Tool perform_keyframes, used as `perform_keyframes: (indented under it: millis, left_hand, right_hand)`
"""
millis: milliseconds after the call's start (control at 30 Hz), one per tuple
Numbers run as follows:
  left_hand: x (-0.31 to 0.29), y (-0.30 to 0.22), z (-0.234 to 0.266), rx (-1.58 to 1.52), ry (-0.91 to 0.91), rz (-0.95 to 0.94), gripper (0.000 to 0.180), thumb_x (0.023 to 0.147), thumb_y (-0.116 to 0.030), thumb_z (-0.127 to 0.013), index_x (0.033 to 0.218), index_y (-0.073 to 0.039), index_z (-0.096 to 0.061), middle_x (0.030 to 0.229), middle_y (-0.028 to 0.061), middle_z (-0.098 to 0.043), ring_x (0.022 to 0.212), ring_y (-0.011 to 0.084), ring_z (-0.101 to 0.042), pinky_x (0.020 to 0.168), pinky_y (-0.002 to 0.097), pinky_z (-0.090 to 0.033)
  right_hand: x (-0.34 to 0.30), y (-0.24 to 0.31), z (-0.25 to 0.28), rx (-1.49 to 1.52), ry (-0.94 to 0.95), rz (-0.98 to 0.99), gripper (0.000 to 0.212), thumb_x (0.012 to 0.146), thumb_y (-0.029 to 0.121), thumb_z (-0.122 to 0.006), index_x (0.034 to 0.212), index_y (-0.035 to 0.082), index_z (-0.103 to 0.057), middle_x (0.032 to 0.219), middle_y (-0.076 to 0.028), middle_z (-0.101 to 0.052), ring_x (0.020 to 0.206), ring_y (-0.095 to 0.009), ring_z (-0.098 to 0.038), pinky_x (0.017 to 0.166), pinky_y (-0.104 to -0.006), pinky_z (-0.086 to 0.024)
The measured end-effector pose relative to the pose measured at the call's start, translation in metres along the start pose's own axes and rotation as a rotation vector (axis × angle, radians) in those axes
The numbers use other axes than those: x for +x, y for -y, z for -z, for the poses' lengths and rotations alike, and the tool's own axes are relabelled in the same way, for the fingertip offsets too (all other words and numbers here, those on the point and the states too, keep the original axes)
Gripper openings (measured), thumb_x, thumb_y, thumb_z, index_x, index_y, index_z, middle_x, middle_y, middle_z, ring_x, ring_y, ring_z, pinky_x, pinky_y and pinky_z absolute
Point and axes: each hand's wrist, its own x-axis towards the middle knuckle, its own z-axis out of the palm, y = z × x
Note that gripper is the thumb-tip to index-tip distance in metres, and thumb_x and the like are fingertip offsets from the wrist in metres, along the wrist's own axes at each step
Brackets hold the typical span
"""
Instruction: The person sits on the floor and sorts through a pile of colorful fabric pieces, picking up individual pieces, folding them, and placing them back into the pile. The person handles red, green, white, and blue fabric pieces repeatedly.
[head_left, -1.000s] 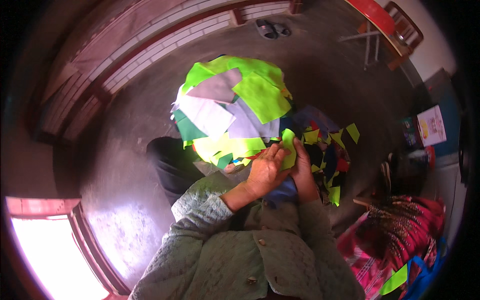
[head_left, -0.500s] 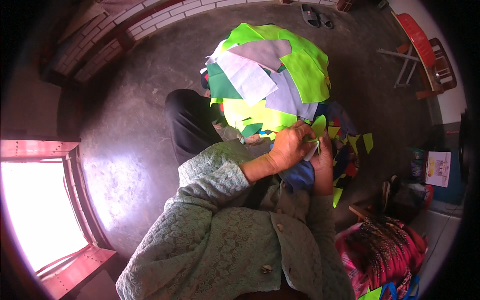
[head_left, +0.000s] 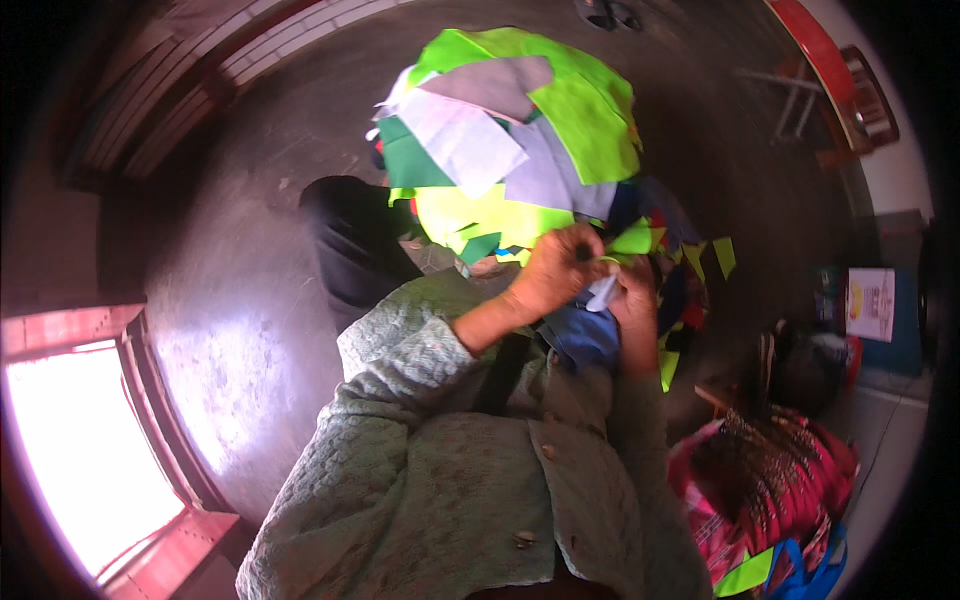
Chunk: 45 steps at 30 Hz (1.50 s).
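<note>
Beside the near-right edge of the cloth heap (head_left: 470, 135), the left hand (head_left: 558, 270) and right hand (head_left: 635, 298) seem, through blur, to pinch a neon-green scrap (head_left: 631, 239) between fingertips, which a loosened grip could drop.

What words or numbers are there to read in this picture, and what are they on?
None can be read clearly.
White printed panel at the right: the print is too small and blurred to read.
Dark package beside it: too blurred to tell.
Yellow-green cloth piece at the fingers: no lettering shows.
Big cloth pile: no lettering shows.
</note>
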Motion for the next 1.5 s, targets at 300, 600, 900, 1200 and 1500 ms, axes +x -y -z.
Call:
perform_keyframes:
  millis: [300,600,900,1200,1500]
  left_hand:
    - [0.003,-0.027,0.010,-0.332,-0.089,0.127,0.012,0.089,-0.017,-0.064,0.085,-0.009,-0.056,0.075,-0.0067,-0.053,0.065,0.0018,-0.045,0.057,0.0166,-0.036]
    - [0.006,-0.046,0.027,-0.486,-0.107,0.193,0.022,0.089,-0.031,-0.063,0.088,-0.013,-0.052,0.074,-0.0055,-0.053,0.060,0.0027,-0.047,0.049,0.0179,-0.035]
    - [0.012,-0.052,0.045,-0.525,-0.170,-0.033,0.013,0.092,-0.019,-0.059,0.091,-0.011,-0.049,0.083,-0.0026,-0.055,0.074,0.0062,-0.051,0.065,0.0213,-0.043]
    - [0.017,-0.065,0.148,-0.237,-0.628,-0.181,0.017,0.094,-0.020,-0.056,0.101,-0.005,-0.054,0.078,0.0023,-0.059,0.067,0.0077,-0.053,0.058,0.0227,-0.044]
    - [0.006,-0.042,0.162,-0.161,-0.635,-0.098,0.039,0.086,0.000,-0.056,0.123,0.000,-0.044,0.094,0.0109,-0.063,0.082,0.0157,-0.060,0.072,0.0263,-0.048]
  right_hand:
    - [0.008,-0.001,-0.010,0.153,0.035,-0.010,0.043,0.077,0.008,-0.072,0.115,-0.001,-0.053,0.112,-0.013,-0.060,0.100,-0.021,-0.059,0.088,-0.0336,-0.047]
    - [0.011,-0.005,-0.005,0.134,0.012,0.063,0.016,0.084,0.009,-0.064,0.098,0.008,-0.056,0.077,-0.006,-0.060,0.056,-0.014,-0.054,0.046,-0.0258,-0.043]
    - [0.009,-0.002,-0.002,0.154,0.071,0.037,0.031,0.081,0.011,-0.067,0.108,0.005,-0.053,0.101,-0.010,-0.060,0.094,-0.022,-0.061,0.082,-0.0350,-0.051]
    - [0.009,-0.004,0.001,0.165,0.052,0.030,0.031,0.080,0.006,-0.067,0.108,0.006,-0.055,0.098,-0.010,-0.064,0.091,-0.022,-0.063,0.081,-0.0345,-0.052]
    - [0.008,0.000,-0.003,0.176,0.039,0.018,0.031,0.079,0.004,-0.068,0.108,0.006,-0.056,0.098,-0.010,-0.064,0.090,-0.022,-0.064,0.082,-0.0340,-0.052]
